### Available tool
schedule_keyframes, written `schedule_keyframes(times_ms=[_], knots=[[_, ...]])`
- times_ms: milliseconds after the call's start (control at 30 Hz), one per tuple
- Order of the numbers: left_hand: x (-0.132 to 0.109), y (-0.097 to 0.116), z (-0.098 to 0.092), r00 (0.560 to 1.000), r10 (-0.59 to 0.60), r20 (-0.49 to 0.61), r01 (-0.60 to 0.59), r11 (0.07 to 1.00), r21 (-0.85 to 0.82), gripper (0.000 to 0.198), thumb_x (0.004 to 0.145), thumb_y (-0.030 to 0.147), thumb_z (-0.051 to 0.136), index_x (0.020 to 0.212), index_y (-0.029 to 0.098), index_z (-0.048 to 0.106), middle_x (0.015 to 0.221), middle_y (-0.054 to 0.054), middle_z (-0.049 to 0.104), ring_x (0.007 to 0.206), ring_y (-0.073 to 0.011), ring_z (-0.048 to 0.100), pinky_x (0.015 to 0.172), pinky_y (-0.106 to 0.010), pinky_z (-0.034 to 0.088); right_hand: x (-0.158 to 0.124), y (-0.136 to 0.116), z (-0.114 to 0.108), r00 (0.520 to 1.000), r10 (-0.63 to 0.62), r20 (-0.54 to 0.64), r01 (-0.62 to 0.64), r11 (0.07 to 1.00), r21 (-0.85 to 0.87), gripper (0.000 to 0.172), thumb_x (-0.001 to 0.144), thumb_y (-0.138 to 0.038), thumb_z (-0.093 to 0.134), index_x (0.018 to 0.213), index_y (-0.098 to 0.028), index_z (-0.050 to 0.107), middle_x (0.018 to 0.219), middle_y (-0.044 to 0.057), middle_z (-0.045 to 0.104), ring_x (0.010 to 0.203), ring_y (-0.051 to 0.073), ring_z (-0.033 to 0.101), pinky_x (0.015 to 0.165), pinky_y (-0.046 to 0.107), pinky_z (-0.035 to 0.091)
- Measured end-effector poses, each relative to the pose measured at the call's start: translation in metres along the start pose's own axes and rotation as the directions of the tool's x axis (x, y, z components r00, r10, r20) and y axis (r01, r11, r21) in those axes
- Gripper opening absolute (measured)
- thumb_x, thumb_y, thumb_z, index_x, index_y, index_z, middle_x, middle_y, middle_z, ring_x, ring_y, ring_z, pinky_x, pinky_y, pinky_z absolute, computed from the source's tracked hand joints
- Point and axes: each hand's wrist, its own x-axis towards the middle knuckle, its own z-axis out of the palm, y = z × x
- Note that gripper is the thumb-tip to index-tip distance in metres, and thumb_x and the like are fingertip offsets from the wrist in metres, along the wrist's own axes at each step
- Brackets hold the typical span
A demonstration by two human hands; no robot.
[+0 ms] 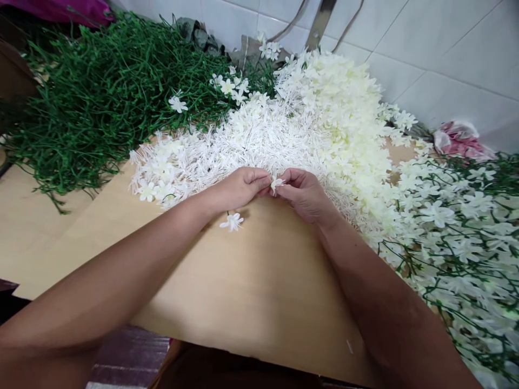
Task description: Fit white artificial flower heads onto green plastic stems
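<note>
My left hand [239, 188] and my right hand [305, 193] meet fingertip to fingertip over a light wooden board [251, 281]. Both pinch one small white artificial flower [276, 183] between them. Another loose white flower [232, 221] lies on the board just under my left wrist. Directly behind my hands spreads a heap of thin white plastic flower centres [243, 140], and beyond it a heap of cream petals [344, 108].
A big pile of bare green plastic stems [101, 92] fills the back left. Finished green stems with white flowers [466, 232] cover the right side. A pink and white bag [458, 138] lies on the white tiled floor [446, 48] at the far right.
</note>
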Motion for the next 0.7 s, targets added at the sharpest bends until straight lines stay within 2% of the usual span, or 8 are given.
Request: schedule_keyframes(times_ms=[300,433,500,567,600,633,667,700], knots=[[-0.001,-0.009,-0.002,0.997,0.007,-0.073,-0.004,0.999,0.036,0.029,0.079,0.031,0.051,0.053,0.018,0.045,0.051,0.002,0.040,0.050,-0.0097,0.033,0.049,-0.022,0.026,-0.003,0.002,0.012,0.992,0.109,-0.065,-0.110,0.994,-0.012,0.032,0.053,-0.030,0.083,0.062,-0.018,0.055,0.053,-0.006,0.058,0.049,0.006,0.050,0.048,0.019,0.036],[0.001,-0.013,-0.001,0.994,-0.024,-0.110,0.023,1.000,-0.013,0.035,0.077,0.042,0.060,0.054,0.019,0.047,0.048,0.004,0.036,0.048,-0.0092,0.029,0.046,-0.022,0.023,0.001,0.004,0.013,0.994,0.082,-0.068,-0.082,0.997,-0.001,0.033,0.055,-0.031,0.084,0.063,-0.018,0.054,0.051,-0.008,0.056,0.048,0.005,0.048,0.048,0.018,0.036],[0.002,-0.014,0.001,0.995,-0.059,-0.081,0.051,0.994,-0.095,0.038,0.075,0.049,0.065,0.056,0.018,0.051,0.049,0.003,0.040,0.048,-0.0092,0.032,0.047,-0.022,0.025,0.002,-0.006,0.006,0.998,0.061,-0.001,-0.061,0.997,-0.044,0.031,0.057,-0.026,0.084,0.065,-0.018,0.055,0.053,-0.007,0.058,0.051,0.006,0.052,0.050,0.018,0.039],[0.002,-0.016,0.004,0.996,-0.059,-0.064,0.044,0.975,-0.216,0.040,0.072,0.056,0.068,0.063,0.017,0.059,0.056,0.001,0.051,0.053,-0.0107,0.042,0.051,-0.022,0.032,-0.003,-0.028,-0.010,0.992,0.033,0.122,-0.020,0.994,-0.108,0.026,0.057,-0.017,0.084,0.064,-0.016,0.058,0.055,-0.006,0.062,0.054,0.006,0.056,0.053,0.018,0.042],[0.002,-0.016,0.005,0.996,-0.042,-0.078,0.018,0.958,-0.286,0.042,0.071,0.058,0.069,0.068,0.017,0.063,0.062,-0.001,0.057,0.058,-0.0122,0.048,0.055,-0.023,0.037,-0.008,-0.042,-0.021,0.975,0.027,0.220,-0.004,0.994,-0.106,0.021,0.060,-0.012,0.082,0.065,-0.016,0.061,0.059,-0.004,0.065,0.058,0.008,0.060,0.056,0.020,0.046],[0.002,-0.016,0.006,0.994,-0.022,-0.103,-0.016,0.937,-0.348,0.043,0.071,0.059,0.069,0.073,0.016,0.067,0.069,-0.004,0.061,0.064,-0.0137,0.052,0.060,-0.025,0.041,-0.015,-0.057,-0.034,0.956,-0.032,0.292,0.043,0.999,-0.033,0.017,0.064,-0.007,0.078,0.067,-0.016,0.064,0.063,-0.002,0.068,0.063,0.010,0.063,0.059,0.021,0.049],[0.002,-0.015,0.007,0.991,-0.002,-0.132,-0.051,0.917,-0.395,0.045,0.071,0.060,0.069,0.077,0.016,0.069,0.074,-0.005,0.064,0.069,-0.0148,0.055,0.065,-0.026,0.043,-0.024,-0.072,-0.047,0.932,-0.153,0.329,0.104,0.981,0.164,0.018,0.067,-0.001,0.074,0.069,-0.017,0.066,0.067,-0.001,0.069,0.066,0.011,0.065,0.062,0.022,0.051],[0.002,-0.015,0.008,0.989,0.014,-0.150,-0.076,0.905,-0.419,0.046,0.071,0.060,0.068,0.080,0.015,0.070,0.077,-0.006,0.066,0.072,-0.0153,0.057,0.068,-0.027,0.044,-0.035,-0.086,-0.061,0.888,-0.313,0.338,0.138,0.881,0.453,0.025,0.068,0.006,0.069,0.069,-0.019,0.065,0.068,-0.002,0.068,0.069,0.011,0.064,0.063,0.023,0.052]])
